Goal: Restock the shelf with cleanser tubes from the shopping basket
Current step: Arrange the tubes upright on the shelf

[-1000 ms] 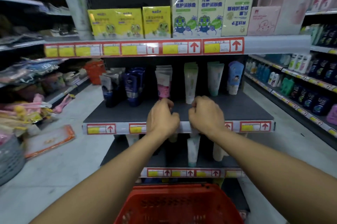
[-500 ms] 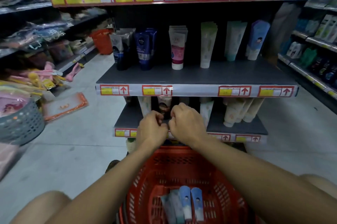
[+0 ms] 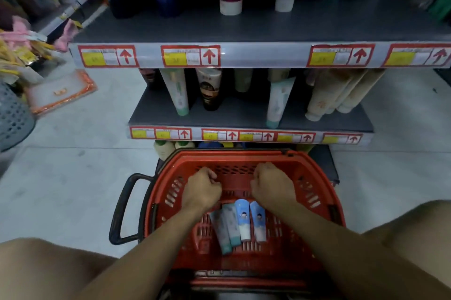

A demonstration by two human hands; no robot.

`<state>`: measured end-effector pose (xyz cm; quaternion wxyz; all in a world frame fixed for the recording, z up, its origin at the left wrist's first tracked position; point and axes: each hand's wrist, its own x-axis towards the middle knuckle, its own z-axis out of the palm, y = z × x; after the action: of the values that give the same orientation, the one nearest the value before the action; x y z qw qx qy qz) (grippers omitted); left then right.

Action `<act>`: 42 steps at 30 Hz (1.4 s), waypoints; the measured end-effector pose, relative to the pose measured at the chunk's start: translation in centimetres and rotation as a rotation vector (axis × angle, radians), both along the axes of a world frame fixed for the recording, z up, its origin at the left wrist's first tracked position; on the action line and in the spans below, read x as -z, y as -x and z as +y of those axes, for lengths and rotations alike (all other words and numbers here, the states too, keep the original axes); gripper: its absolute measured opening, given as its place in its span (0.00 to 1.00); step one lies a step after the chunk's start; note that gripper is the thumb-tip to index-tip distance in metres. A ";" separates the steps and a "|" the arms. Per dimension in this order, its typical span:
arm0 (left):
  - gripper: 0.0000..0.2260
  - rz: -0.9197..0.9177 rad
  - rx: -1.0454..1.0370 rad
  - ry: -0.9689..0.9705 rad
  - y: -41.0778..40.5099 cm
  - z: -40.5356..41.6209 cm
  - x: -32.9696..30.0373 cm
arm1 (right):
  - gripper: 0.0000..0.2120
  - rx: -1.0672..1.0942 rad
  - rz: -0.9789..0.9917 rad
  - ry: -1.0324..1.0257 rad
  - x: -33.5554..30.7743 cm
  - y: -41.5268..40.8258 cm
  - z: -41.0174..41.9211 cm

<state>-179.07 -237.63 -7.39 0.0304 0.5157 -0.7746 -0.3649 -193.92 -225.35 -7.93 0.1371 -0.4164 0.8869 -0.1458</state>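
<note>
Four cleanser tubes lie side by side on the floor of the red shopping basket (image 3: pixel 314 172): two teal-capped tubes (image 3: pixel 225 229) at the left and two blue tubes (image 3: pixel 250 219) with white caps at the right, all with caps toward 6 o'clock. The left hand (image 3: pixel 203 190) hovers inside the basket with its fingers curled into a fist, holding nothing that shows; the teal pair begins just at 5 o'clock of its wrist. The right hand (image 3: pixel 272 186) is likewise curled and seemingly empty, though its fingertips are turned away; the blue pair lies just at 7 o'clock of it. Between the two fists a gap stays open above the tube tails.

At 12 o'clock of the hands the basket's far wall rises, and its rim sits close under the lower shelf (image 3: pixel 161 114), where tubes stand cap-down with bare grey room between them, chiefly at the left end and right of centre. Above it the upper shelf (image 3: pixel 268 26) juts nearer, with a wide bare front strip. A black handle (image 3: pixel 122 204) sticks out at 9 o'clock of the basket over pale floor (image 3: pixel 73 177).
</note>
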 end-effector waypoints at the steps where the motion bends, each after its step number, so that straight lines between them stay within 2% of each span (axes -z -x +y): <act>1: 0.06 -0.025 0.000 -0.022 0.0 0.1 1.2 | 0.10 0.018 -0.032 -0.047 1.1 0.3 0.4; 8: 0.01 -0.220 0.041 -0.200 -0.3 0.5 9.8 | 0.13 0.157 -0.220 -0.330 10.1 1.9 2.4; 10: 0.07 -0.278 0.047 -0.234 -0.2 0.6 12.4 | 0.14 0.125 -0.320 -0.402 14.2 2.4 2.9; 12: 0.12 -0.335 0.055 -0.277 -0.3 0.7 15.3 | 0.14 0.155 -0.503 -0.461 18.8 2.4 3.2; 14: 0.15 -0.416 0.065 -0.335 -0.4 0.9 17.6 | 0.16 0.200 -0.626 -0.518 19.3 1.6 2.9; 18: 0.28 -0.533 0.105 -0.426 -1.0 1.3 21.0 | 0.22 0.238 -0.595 -0.561 19.8 0.6 2.8; 20: 0.28 -0.575 0.133 -0.440 -1.2 1.4 22.3 | 0.25 0.272 -0.583 -0.560 20.8 0.4 3.1; 23: 0.21 -0.573 0.093 -0.477 -1.8 2.1 24.1 | 0.27 0.333 -0.607 -0.588 22.1 0.0 3.3; 26: 0.17 -0.563 0.001 -0.552 -1.6 2.8 24.7 | 0.21 0.332 -0.581 -0.623 22.9 -0.3 3.0; 28: 0.14 -0.542 -0.056 -0.587 -0.9 3.1 24.8 | 0.21 0.347 -0.580 -0.591 23.5 -0.8 3.0; 29: 0.16 -0.524 -0.085 -0.589 -0.7 3.2 25.2 | 0.23 0.362 -0.586 -0.583 23.9 -1.1 3.1; 31: 0.25 -0.533 -0.147 -0.587 -0.1 3.4 25.7 | 0.27 0.385 -0.582 -0.590 24.2 -1.8 2.9; 33: 0.28 -0.519 -0.205 -0.593 0.0 3.6 26.2 | 0.31 0.371 -0.555 -0.619 24.4 -2.2 2.7; 35: 0.26 -0.498 -0.230 -0.621 0.0 3.9 26.0 | 0.36 0.332 -0.519 -0.626 24.4 -2.2 2.7; 39: 0.15 -0.429 -0.261 -0.731 -0.1 3.5 25.6 | 0.34 0.318 -0.540 -0.621 24.1 -1.3 2.9; 42: 0.19 -0.331 -0.357 -0.848 -0.5 3.0 25.6 | 0.35 0.331 -0.590 -0.597 23.3 -0.5 2.9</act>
<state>-178.57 -234.61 -33.01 -0.2438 0.6585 -0.4517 -0.5504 -193.38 -222.46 -31.20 0.4731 -0.1516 0.8677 -0.0160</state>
